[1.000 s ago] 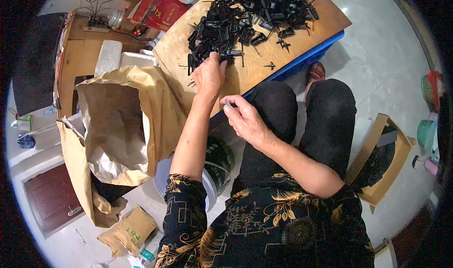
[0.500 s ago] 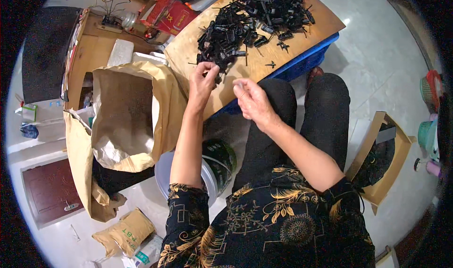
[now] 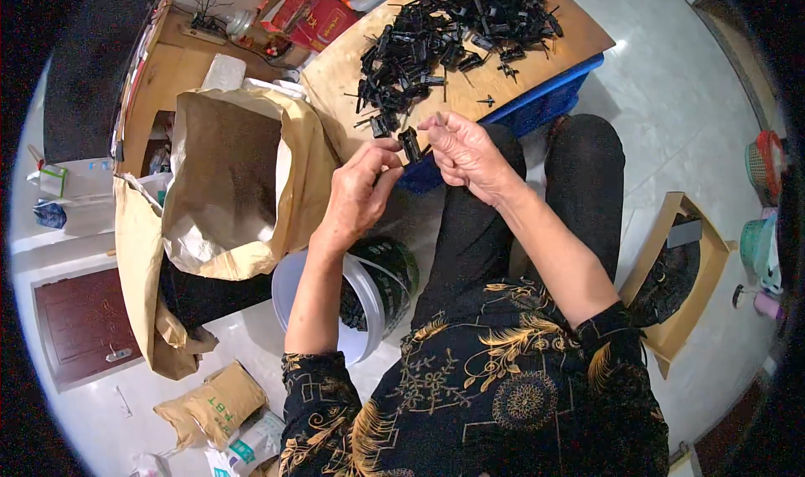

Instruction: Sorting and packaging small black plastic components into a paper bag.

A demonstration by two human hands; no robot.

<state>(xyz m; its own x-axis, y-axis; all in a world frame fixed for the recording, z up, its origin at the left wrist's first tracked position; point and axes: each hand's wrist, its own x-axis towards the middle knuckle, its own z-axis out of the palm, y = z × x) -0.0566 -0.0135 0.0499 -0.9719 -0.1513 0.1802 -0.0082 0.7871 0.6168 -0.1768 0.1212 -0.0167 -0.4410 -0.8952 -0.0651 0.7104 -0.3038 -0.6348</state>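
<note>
Just off the table's near edge, my left hand (image 3: 359,190) has its fingers curled and holds a small black plastic part (image 3: 410,145) at its fingertips. Close on the right, my right hand (image 3: 471,160) is closed in a pinch beside that part; what sits in its fingertips is too small to make out. Beyond both hands, a heap of black plastic parts (image 3: 470,20) with thin stems covers much of the wooden tabletop (image 3: 579,36). One loose black part (image 3: 381,126) lies near the left fingers, and a small cross-shaped piece (image 3: 486,101) lies apart on the right.
A large open paper sack (image 3: 306,145) stands to the left. Below my left forearm is a white-rimmed bucket (image 3: 293,280) with black parts inside. A blue crate (image 3: 549,95) is under the tabletop. On the floor at right sits a cardboard box (image 3: 662,343) holding black items.
My left hand has drawn back from the heap toward me, bringing a black plastic part beside my right hand. My right hand has shifted slightly to the right. The view has tilted a little.
</note>
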